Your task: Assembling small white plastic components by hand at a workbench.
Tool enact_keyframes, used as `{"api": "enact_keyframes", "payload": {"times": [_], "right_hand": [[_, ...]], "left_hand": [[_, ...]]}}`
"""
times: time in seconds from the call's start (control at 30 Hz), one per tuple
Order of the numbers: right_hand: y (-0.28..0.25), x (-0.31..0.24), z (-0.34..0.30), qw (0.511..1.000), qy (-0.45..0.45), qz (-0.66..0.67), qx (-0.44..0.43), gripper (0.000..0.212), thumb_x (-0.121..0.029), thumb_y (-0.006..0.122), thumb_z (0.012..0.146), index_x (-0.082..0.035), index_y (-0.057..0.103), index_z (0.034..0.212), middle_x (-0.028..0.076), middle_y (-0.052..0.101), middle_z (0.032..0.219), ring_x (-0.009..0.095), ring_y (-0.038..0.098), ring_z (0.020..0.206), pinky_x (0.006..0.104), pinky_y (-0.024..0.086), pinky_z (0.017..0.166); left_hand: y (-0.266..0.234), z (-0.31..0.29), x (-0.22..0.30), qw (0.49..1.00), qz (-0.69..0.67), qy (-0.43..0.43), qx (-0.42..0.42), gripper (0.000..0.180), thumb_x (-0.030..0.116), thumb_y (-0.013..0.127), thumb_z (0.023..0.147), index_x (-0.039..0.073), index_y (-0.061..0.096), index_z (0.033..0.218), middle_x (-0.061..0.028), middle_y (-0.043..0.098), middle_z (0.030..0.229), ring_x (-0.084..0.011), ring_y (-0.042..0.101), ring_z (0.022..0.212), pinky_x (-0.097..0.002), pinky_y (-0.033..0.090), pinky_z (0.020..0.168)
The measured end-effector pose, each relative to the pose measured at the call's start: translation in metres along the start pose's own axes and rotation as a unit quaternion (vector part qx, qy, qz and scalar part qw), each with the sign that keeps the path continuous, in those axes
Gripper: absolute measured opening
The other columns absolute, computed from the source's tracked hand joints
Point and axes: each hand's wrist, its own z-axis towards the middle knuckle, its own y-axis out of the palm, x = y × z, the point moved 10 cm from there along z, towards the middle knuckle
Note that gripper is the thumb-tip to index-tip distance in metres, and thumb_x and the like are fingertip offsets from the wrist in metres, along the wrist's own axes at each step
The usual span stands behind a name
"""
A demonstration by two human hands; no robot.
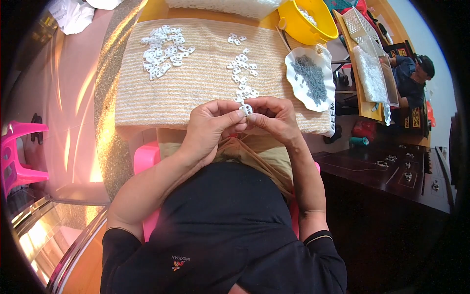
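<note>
At the near edge of the towel, my left hand and my right hand come together on one small white plastic piece with holes. Thumbs and fingertips of both hands are closed round it. Just beyond my fingers, similar loose white pieces form a rough line up the towel. A larger heap of white pieces lies to the left. On the right, a white wavy-edged tray holds a pile of small grey screw-like parts.
A striped beige towel covers the work table. Behind the tray stands a yellow basin with white pieces inside. At the far right, another person sits by a table with a white perforated basket. A pink stool stands left.
</note>
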Motion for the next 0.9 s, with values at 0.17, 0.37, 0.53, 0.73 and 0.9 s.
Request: {"api": "enact_keyframes", "payload": {"times": [0.17, 0.37, 0.53, 0.73, 0.9], "right_hand": [[0.001, 0.001, -0.001, 1.000, 0.005, 0.008, -0.006, 0.029, 0.000, 0.065, 0.086, 0.004, 0.061, 0.114, 0.008, 0.068, 0.089, 0.012, 0.065, 0.075, 0.0245, 0.055, 0.068], [0.003, 0.001, -0.002, 0.999, 0.013, 0.048, -0.014, 0.029, 0.001, 0.065, 0.085, 0.005, 0.061, 0.114, 0.010, 0.068, 0.092, 0.014, 0.066, 0.077, 0.0272, 0.057, 0.069], [0.003, 0.002, -0.004, 0.997, 0.021, 0.074, -0.021, 0.029, 0.002, 0.065, 0.085, 0.006, 0.060, 0.114, 0.012, 0.067, 0.094, 0.017, 0.067, 0.080, 0.0301, 0.059, 0.070], [0.002, -0.001, -0.006, 0.996, 0.019, 0.082, -0.019, 0.030, 0.001, 0.066, 0.084, 0.006, 0.060, 0.113, 0.013, 0.068, 0.096, 0.019, 0.068, 0.083, 0.0313, 0.059, 0.072], [0.006, -0.006, -0.007, 0.994, 0.013, 0.098, -0.046, 0.030, 0.002, 0.063, 0.086, 0.005, 0.059, 0.115, 0.013, 0.068, 0.100, 0.019, 0.068, 0.088, 0.0297, 0.058, 0.077]], "left_hand": [[0.000, 0.000, -0.001, 1.000, -0.008, -0.005, -0.001, 0.014, 0.003, 0.065, 0.086, -0.001, 0.062, 0.099, -0.0078, 0.066, 0.089, -0.0129, 0.065, 0.075, -0.0229, 0.057, 0.070], [0.003, -0.001, -0.002, 1.000, -0.017, -0.012, -0.007, 0.013, 0.003, 0.065, 0.086, 0.000, 0.063, 0.098, -0.0076, 0.066, 0.088, -0.0130, 0.065, 0.074, -0.0242, 0.058, 0.070], [0.005, -0.002, -0.002, 0.999, -0.024, -0.017, -0.013, 0.013, 0.002, 0.066, 0.085, 0.000, 0.062, 0.097, -0.0082, 0.066, 0.089, -0.0135, 0.066, 0.075, -0.0249, 0.058, 0.070], [0.007, -0.002, -0.004, 0.999, -0.031, -0.032, -0.025, 0.012, 0.002, 0.066, 0.085, 0.002, 0.062, 0.096, -0.0086, 0.066, 0.092, -0.0144, 0.066, 0.076, -0.0261, 0.059, 0.072], [0.011, -0.004, -0.004, 0.998, -0.036, -0.038, -0.041, 0.011, 0.003, 0.065, 0.086, 0.002, 0.061, 0.097, -0.0090, 0.066, 0.093, -0.0147, 0.066, 0.078, -0.0253, 0.060, 0.071]]}}
